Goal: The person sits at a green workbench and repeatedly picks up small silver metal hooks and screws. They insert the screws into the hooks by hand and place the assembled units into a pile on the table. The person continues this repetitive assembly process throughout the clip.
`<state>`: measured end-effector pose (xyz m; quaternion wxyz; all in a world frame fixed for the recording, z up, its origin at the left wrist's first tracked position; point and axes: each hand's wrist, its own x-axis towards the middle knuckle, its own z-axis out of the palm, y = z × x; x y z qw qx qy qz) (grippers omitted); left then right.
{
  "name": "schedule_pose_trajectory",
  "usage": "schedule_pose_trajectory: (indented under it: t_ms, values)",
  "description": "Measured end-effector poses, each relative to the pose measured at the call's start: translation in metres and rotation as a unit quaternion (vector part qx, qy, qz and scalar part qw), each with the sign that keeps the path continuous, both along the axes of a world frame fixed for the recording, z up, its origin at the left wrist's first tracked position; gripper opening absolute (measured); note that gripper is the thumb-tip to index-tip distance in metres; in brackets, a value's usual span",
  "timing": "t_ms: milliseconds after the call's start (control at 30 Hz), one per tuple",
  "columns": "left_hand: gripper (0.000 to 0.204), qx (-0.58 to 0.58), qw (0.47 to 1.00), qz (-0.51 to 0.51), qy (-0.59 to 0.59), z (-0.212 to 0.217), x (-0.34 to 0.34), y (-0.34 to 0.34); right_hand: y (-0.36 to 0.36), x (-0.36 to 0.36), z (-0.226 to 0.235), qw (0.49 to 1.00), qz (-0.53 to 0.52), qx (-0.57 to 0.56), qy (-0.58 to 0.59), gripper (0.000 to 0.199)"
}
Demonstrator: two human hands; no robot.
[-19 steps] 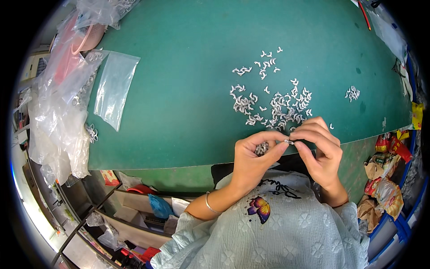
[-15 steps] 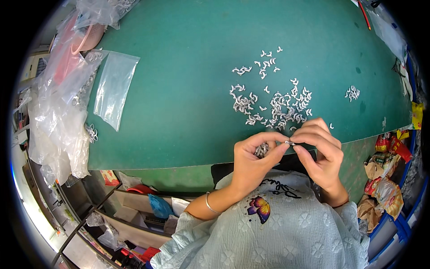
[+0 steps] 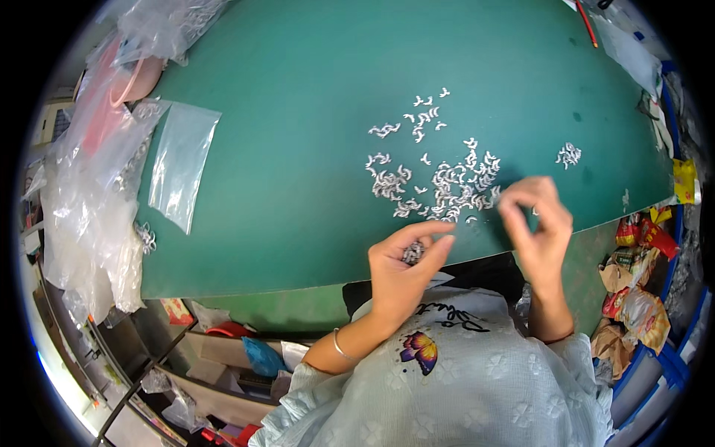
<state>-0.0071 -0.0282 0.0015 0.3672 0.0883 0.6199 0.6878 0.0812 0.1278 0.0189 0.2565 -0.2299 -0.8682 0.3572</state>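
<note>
Several small silver, curved metal pieces lie cupped in the palm of my left hand, at the near edge of the table. Its thumb and forefinger point forward, their tips a little apart with nothing visible between them. My right hand hovers beside the right side of a loose pile of the same curved pieces. Motion smears its fingers, so whether they pinch anything is hidden. Smaller scatterings of the pieces lie beyond the pile, and a separate little heap sits to the right.
On the green table, a flat clear plastic bag lies at left beside bulky plastic bags and a pink basket. A red pencil is at the far right. Crumpled packages stand beyond the right edge.
My hands have parted: the right moved away from the left fingertips toward the pile's right side. The small piece pinched between them is no longer visible there. The view has shifted slightly.
</note>
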Motion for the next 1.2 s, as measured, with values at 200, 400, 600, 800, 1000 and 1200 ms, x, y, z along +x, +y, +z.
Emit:
schedule_pose_trajectory:
  t_ms: [200,400,600,800,1000,1200]
  values:
    - [0.011,-0.005,0.999,0.041,-0.027,-0.011,-0.002,-0.008,0.080,0.031,-0.029,0.927,-0.227,0.266,-0.133,0.008]
    - [0.011,-0.066,0.987,0.110,0.101,-0.007,-0.012,-0.018,0.034,0.009,-0.023,0.963,-0.123,0.226,-0.084,0.015]
    - [0.016,-0.168,0.934,0.035,0.312,-0.016,-0.032,-0.019,-0.021,-0.027,-0.022,0.994,0.087,0.050,-0.035,0.017]
    - [0.015,-0.192,0.897,-0.044,0.396,-0.017,-0.040,-0.010,-0.033,-0.038,-0.022,0.991,0.121,0.047,-0.034,0.019]
    - [0.010,-0.163,0.924,-0.026,0.344,-0.015,-0.042,-0.008,-0.030,-0.035,-0.024,0.992,0.120,0.035,-0.031,0.020]
    - [0.007,-0.066,0.975,-0.027,0.208,-0.005,-0.037,-0.007,-0.033,-0.034,-0.017,0.991,0.124,-0.042,0.031,0.019]
